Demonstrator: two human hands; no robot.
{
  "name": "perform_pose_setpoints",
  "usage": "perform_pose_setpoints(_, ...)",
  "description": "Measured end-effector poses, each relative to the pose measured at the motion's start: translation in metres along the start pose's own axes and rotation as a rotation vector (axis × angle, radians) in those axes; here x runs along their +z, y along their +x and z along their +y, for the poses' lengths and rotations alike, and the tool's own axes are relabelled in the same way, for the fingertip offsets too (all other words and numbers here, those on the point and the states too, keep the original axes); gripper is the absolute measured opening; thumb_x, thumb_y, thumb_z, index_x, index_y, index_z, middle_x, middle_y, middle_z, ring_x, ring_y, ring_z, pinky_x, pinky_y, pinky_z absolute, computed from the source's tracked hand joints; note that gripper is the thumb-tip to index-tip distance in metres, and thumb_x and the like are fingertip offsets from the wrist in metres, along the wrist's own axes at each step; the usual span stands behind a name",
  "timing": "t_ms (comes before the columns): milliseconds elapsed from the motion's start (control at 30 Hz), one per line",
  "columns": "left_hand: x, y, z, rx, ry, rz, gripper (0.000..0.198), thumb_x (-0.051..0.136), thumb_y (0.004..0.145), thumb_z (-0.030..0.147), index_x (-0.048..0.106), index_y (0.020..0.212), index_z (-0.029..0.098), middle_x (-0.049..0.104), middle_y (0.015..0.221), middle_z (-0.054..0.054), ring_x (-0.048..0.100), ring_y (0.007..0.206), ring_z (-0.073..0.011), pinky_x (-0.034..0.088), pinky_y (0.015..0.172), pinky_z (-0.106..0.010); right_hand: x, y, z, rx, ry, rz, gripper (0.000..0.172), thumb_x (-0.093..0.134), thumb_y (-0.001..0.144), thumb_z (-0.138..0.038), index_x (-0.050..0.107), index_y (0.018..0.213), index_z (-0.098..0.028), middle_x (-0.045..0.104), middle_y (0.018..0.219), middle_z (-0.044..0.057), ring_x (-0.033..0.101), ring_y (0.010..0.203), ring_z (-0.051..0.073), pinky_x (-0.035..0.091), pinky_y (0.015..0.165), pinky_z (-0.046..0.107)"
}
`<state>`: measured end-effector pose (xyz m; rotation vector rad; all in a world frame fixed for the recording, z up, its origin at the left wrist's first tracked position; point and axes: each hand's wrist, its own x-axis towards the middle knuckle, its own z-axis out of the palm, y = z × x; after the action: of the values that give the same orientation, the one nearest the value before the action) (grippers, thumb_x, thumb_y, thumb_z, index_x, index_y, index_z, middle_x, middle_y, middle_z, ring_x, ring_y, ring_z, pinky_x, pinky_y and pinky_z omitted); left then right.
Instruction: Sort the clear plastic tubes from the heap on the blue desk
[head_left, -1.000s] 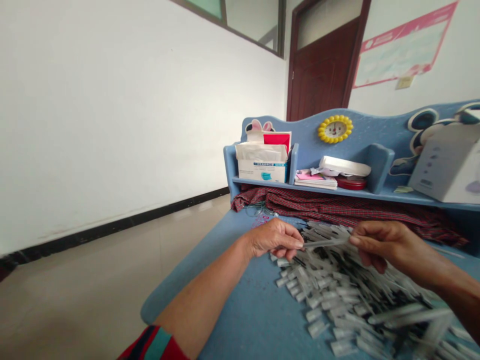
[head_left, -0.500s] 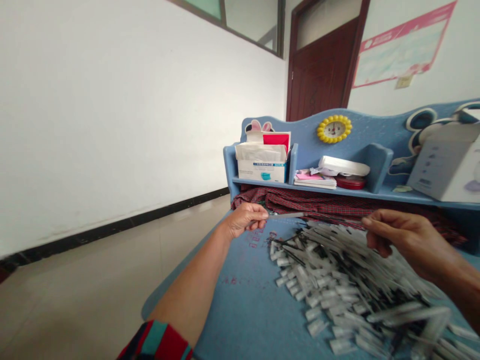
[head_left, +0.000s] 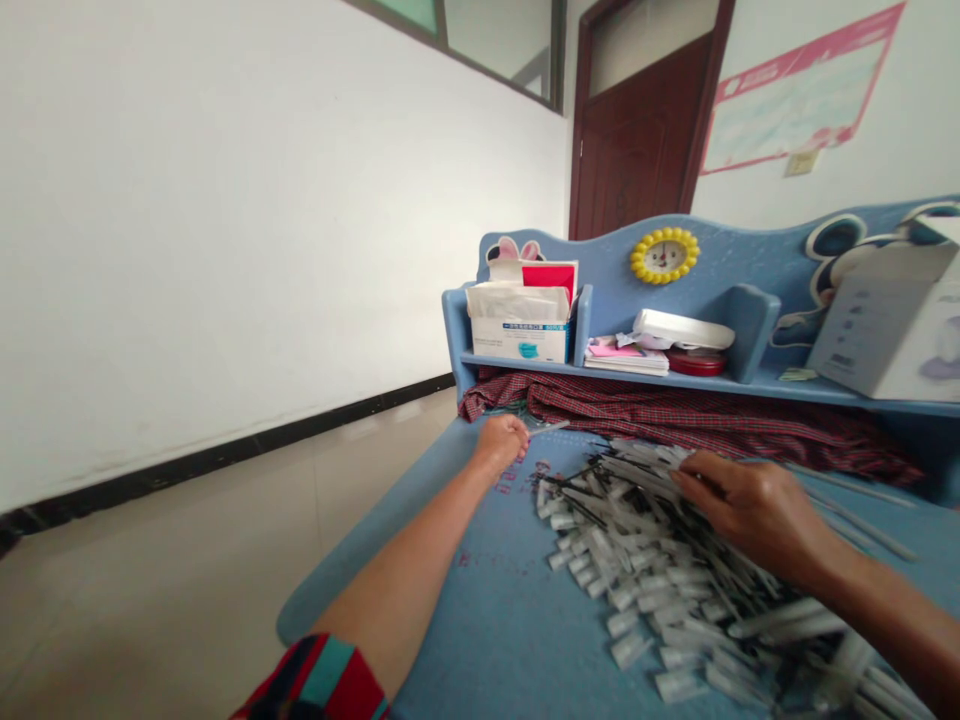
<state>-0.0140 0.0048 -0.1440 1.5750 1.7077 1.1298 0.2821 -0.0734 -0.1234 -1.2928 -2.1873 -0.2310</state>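
Note:
My left hand [head_left: 502, 442] is closed on a thin translucent tube [head_left: 551, 428], whose free end points right above the far left of the blue desk. Over the back of a heap of pieces, my right hand [head_left: 739, 498] has its thumb and fingers pressed together, pointing left. What it grips, if anything, is hidden. Beneath and beside it lie long translucent tubes with black thin rods [head_left: 600, 512] among them. Short frosted, cap-like pieces [head_left: 634, 648] cover the heap's near left side.
The blue desk [head_left: 480, 620] has a rear shelf with a mask box [head_left: 519, 340], papers [head_left: 626, 360], a red round tin [head_left: 696, 364] and a large white box [head_left: 885, 320]. A checked cloth [head_left: 637, 410] is bunched under the shelf. Several loose tubes [head_left: 862, 520] lie right of my right hand.
My right hand has moved left and down to the heap, away from the thin dark rod stretched between the hands. My left hand keeps its tube, now turned slightly upward.

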Motion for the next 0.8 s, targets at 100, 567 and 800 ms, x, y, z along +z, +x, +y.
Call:
perform_pose_setpoints(100, 0.007, 0.003, -0.006, 0.054, 0.126, 0.038, 0.012, 0.049, 0.071, 0.008, 0.056, 0.065, 0.015, 0.052, 0.048, 0.004, 0.048, 0.044, -0.0085, 0.035, 0.046, -0.018, 0.005, -0.001, -0.004, -0.102, -0.157, 0.037, 0.033, 0.039, 0.087, -0.040, 0.057, 0.066, -0.022, 0.059, 0.050, -0.001, 0.056, 0.045, 0.014, 0.026, 0.048, 0.026)
perform_pose_setpoints(567, 0.009, 0.007, -0.012, 0.214, 0.478, 0.070, 0.009, 0.056, 0.072, 0.015, 0.064, 0.076, 0.017, 0.063, 0.070, -0.001, 0.056, 0.069, -0.0154, 0.039, 0.065, -0.023, 0.007, 0.033, -0.043, -0.192, -0.449, -0.234, 0.031, 0.033, 0.089, -0.028, 0.060, 0.077, -0.019, 0.068, 0.064, 0.007, 0.063, 0.055, 0.020, 0.017, 0.045, 0.025)
perform_pose_setpoints(800, 0.015, -0.001, -0.004, 0.269, 0.504, -0.045, 0.015, 0.051, 0.077, 0.024, 0.065, 0.075, 0.018, 0.065, 0.070, 0.000, 0.058, 0.069, -0.0139, 0.039, 0.061, -0.020, 0.014, 0.050, -0.064, -0.165, -0.407, -0.346, 0.029, 0.035, 0.087, -0.024, 0.062, 0.084, -0.014, 0.068, 0.070, 0.016, 0.065, 0.064, 0.024, 0.035, 0.053, 0.026)
